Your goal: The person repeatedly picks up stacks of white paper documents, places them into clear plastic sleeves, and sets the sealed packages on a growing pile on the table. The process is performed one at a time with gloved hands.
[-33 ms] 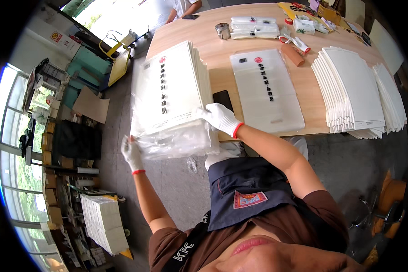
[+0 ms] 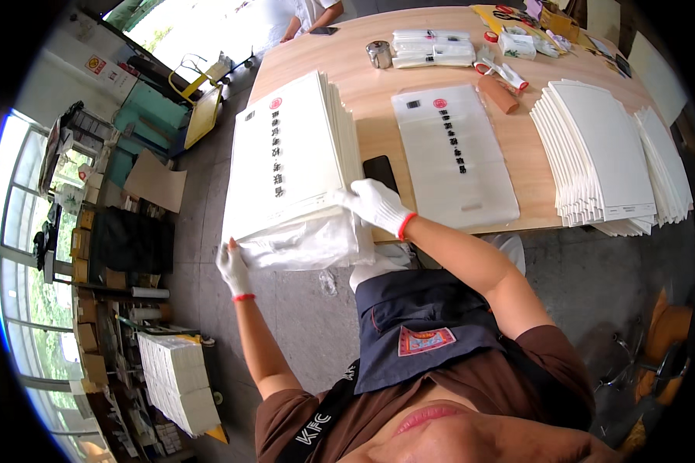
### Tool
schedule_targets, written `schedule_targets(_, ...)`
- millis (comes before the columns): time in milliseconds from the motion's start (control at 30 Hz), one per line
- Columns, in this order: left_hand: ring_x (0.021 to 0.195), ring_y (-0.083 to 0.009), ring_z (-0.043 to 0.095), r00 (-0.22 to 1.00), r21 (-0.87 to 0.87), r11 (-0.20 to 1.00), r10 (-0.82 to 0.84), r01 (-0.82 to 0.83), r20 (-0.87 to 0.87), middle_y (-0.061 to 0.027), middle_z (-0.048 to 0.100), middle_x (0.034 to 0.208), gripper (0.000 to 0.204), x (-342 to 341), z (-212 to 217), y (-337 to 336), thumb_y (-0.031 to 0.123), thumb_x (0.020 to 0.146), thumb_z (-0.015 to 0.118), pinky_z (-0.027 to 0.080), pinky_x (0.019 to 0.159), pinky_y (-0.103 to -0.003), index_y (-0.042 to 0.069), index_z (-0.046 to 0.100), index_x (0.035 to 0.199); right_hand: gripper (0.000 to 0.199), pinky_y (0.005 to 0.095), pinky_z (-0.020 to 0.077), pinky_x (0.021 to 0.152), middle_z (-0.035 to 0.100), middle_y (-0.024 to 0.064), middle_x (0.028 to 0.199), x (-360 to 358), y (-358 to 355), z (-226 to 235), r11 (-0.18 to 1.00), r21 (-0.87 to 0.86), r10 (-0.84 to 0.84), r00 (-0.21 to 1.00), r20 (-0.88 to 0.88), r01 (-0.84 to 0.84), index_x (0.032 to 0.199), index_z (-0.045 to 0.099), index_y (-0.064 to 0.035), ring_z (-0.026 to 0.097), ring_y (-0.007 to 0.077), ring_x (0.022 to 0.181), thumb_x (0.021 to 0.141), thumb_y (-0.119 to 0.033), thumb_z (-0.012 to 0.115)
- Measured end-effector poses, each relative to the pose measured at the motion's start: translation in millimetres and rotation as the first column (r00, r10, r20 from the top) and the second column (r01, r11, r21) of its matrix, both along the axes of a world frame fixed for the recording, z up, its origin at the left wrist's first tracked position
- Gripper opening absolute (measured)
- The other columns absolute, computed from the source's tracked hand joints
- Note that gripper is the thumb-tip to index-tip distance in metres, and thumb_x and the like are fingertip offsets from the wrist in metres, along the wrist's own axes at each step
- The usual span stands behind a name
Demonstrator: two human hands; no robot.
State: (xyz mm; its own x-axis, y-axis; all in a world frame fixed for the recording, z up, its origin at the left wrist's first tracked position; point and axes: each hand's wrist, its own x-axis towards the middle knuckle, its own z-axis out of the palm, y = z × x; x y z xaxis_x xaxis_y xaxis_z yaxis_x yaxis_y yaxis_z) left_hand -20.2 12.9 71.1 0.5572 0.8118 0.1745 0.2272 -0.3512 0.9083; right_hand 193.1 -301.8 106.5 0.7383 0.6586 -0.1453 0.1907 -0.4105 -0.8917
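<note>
In the head view, 2 hands are seen, both clad in white knit gloves with red cuffs, and both forearms are extended forward over the near side. A thick rectangular stack of white sheets (image 2: 309, 139), marked with black print and a red circle, is set on the left part of a pale wood-grained counter (image 2: 340, 69). Its near end is wrapped in crinkled clear plastic film (image 2: 309, 245).

The left hand (image 2: 232, 262) is held upright at the stack's near left corner, with its wrist kept low and its fingers closed on the film's left edge. The right hand (image 2: 372, 204) is reached across from the right, its fingers pointed left and laid against the stack's near right edge; whether any film is pinched there cannot be told.

Just beyond the right hand, a black smartphone (image 2: 381, 171) is partly covered. To its right, a flat translucent printed plastic bag (image 2: 455, 154) is laid out, and farther right a fanned stack of white paper (image 2: 602, 154) is placed.
</note>
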Motion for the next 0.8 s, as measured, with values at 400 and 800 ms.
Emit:
schedule_targets(400, 0.087, -0.0321, 0.062, 0.667, 0.079, 0.663, -0.732, 0.744, -0.140, -0.0131, 0.064, 0.091, 0.023, 114.3, -148.1, -295.5, 0.029, 0.090, 0.057, 0.049, 0.075, -0.040, 0.009, 0.063, 0.098, 0.041, 0.0297, 0.0505, 0.060, 0.069, 0.0051, 0.073, -74.7, -157.6, -109.3, 0.916, -0.273, 0.194, 0.920, -0.340, -0.294, 0.086, 0.063, -0.0052, 0.064, 0.0145, 0.059, 0.090, -0.044, 0.051)
schedule_targets(800, 0.082, -0.0282, 0.063, 0.305, 0.008, 0.346, -0.816, 0.938, -0.492, -0.0115, 0.067, 0.085, 0.012, 276.5, -144.0, -364.6, 0.021, 0.079, 0.063, 0.048, 0.074, -0.038, 0.010, 0.067, 0.082, 0.033, 0.0275, 0.0488, 0.057, 0.067, 0.0055, 0.073, -94.2, -250.6, -134.8, 0.966, -0.142, -0.258, 0.870, -0.421, 0.218, 0.089, 0.063, -0.0035, 0.061, 0.0127, 0.059, 0.092, -0.034, 0.054)
